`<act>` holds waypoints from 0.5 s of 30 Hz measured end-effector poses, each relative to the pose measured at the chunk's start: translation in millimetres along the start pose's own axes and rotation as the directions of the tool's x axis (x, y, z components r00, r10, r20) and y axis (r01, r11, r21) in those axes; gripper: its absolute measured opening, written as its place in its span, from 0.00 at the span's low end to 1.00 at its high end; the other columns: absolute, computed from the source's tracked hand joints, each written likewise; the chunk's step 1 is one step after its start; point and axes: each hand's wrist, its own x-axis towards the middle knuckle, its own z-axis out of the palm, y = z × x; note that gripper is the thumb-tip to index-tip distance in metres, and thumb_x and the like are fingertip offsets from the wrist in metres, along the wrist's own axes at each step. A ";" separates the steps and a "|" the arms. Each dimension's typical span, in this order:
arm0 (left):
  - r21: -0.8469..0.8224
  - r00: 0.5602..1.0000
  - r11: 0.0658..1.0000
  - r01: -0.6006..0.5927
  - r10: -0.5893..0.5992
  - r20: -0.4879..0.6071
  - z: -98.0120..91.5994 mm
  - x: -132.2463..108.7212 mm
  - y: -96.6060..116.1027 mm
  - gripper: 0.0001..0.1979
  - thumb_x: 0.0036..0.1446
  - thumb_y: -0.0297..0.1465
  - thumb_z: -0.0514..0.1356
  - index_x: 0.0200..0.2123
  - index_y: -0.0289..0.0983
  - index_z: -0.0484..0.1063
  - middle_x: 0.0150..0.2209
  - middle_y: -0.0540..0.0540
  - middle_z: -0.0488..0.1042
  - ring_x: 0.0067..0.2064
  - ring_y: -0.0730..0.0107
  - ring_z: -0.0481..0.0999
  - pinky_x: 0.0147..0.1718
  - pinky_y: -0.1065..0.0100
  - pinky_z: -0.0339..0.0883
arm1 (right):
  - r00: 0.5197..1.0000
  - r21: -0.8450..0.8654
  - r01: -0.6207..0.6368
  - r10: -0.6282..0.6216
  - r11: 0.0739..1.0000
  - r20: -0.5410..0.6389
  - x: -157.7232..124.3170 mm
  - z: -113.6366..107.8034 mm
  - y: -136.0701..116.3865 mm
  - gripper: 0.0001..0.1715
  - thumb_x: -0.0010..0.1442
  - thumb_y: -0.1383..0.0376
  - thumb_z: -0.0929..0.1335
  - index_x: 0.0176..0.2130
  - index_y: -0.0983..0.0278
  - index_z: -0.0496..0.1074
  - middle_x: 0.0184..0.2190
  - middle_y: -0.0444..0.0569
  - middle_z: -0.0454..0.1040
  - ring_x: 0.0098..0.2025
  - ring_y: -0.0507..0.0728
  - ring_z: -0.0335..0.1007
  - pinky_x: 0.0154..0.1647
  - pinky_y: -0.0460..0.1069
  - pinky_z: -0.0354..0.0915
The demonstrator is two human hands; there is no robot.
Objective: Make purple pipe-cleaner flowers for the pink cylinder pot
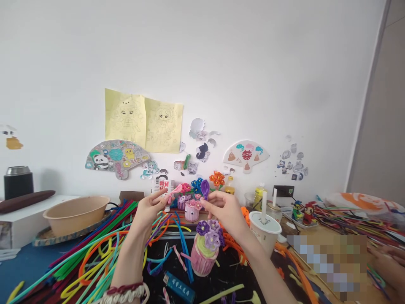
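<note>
My left hand (pixel 152 207) pinches a pink looped pipe cleaner (pixel 176 190) between thumb and fingertips. Between the fingers of my right hand (pixel 225 209) a purple pipe-cleaner loop (pixel 205 188) stands upright, apart from the pink one. Below my hands sits a pink pipe-cleaner pot (pixel 204 259) with a yellow-green top and purple flowers (pixel 211 236). A smaller pink pot (pixel 191 213) with a dark eye-like dot stands behind it. Blue flowers (pixel 198 185) and orange flowers (pixel 217 179) rise at the back. A blue lighter (pixel 179 287) lies on the black mat near the front.
Loose pipe cleaners (pixel 104 253) spread over the left side. A tan basin (pixel 76 215) stands at far left. To the right are a lidded cup (pixel 265 230) with a straw and a tray of small figures (pixel 299 215). Another person's hand (pixel 389 264) shows at the right edge.
</note>
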 end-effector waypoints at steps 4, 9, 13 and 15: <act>-0.227 0.999 0.972 0.053 -0.054 0.005 6.6 5.4 -7.2 0.21 0.36 0.22 0.72 0.39 0.30 0.79 0.30 0.42 0.80 0.31 0.72 0.77 0.27 0.76 0.68 | 0.999 0.032 -0.009 0.011 0.999 -0.049 -0.2 -2.7 -4.2 0.22 0.45 0.50 0.76 0.24 0.63 0.69 0.16 0.41 0.70 0.18 0.52 0.68 0.20 0.47 0.63; -0.536 0.998 0.844 0.023 -0.050 -0.036 26.1 8.7 -12.3 0.13 0.59 0.20 0.57 0.35 0.40 0.79 0.29 0.53 0.76 0.28 0.87 0.73 0.27 0.86 0.65 | 0.979 0.105 0.116 -0.096 0.988 -0.182 -18.3 -20.9 -44.2 0.18 0.44 0.55 0.78 0.24 0.64 0.71 0.18 0.41 0.71 0.19 0.48 0.62 0.19 0.43 0.60; -0.633 0.999 0.773 0.042 -0.022 0.039 42.0 3.9 -0.3 0.14 0.65 0.24 0.52 0.41 0.39 0.78 0.29 0.53 0.73 0.27 0.87 0.70 0.25 0.84 0.64 | 0.872 0.114 0.319 -0.244 0.941 -0.424 -46.5 -40.6 -82.1 0.14 0.44 0.60 0.78 0.28 0.62 0.75 0.23 0.44 0.75 0.22 0.50 0.66 0.20 0.44 0.63; -0.639 0.999 0.768 0.043 -0.020 0.043 47.5 1.2 2.9 0.12 0.64 0.24 0.54 0.41 0.37 0.77 0.28 0.52 0.72 0.26 0.86 0.69 0.24 0.83 0.64 | 0.851 0.106 0.274 -0.189 0.956 -0.490 -58.2 -46.6 -77.5 0.15 0.42 0.60 0.79 0.29 0.63 0.76 0.24 0.45 0.77 0.22 0.51 0.67 0.20 0.45 0.64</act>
